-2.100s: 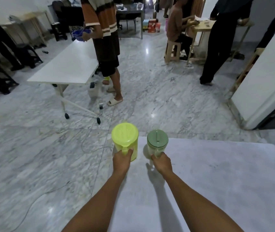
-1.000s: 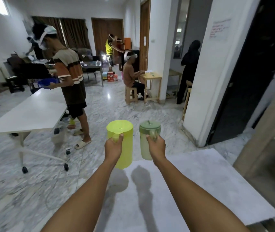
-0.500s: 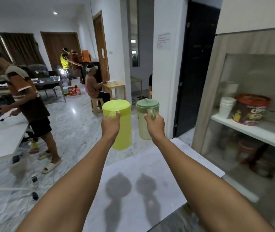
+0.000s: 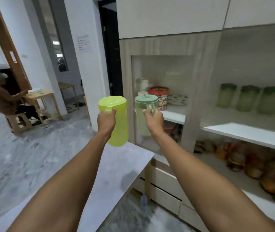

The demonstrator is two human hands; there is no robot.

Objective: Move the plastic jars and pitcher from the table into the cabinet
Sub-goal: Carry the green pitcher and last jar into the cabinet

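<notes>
My left hand (image 4: 106,121) grips the handle of a yellow-green pitcher (image 4: 118,121), held upright in the air above the far end of the grey table (image 4: 113,173). My right hand (image 4: 153,119) holds a pale green jar (image 4: 141,114) with a darker green lid by its handle, just in front of the cabinet (image 4: 190,91). Both are lifted at chest height. On the cabinet's white shelf (image 4: 250,133) at the right stand three green-lidded jars (image 4: 247,100).
Behind the cabinet's glass panel are a red snack tub (image 4: 161,96) and white containers. The lower shelf holds several blurred orange and red items (image 4: 244,161). Drawers (image 4: 163,186) sit below. A person sits on a stool (image 4: 18,122) at the left by a wooden table.
I lifted the pitcher and jar off the table and turned right with them. The cabinet's shelves have come into view and are now closer.
</notes>
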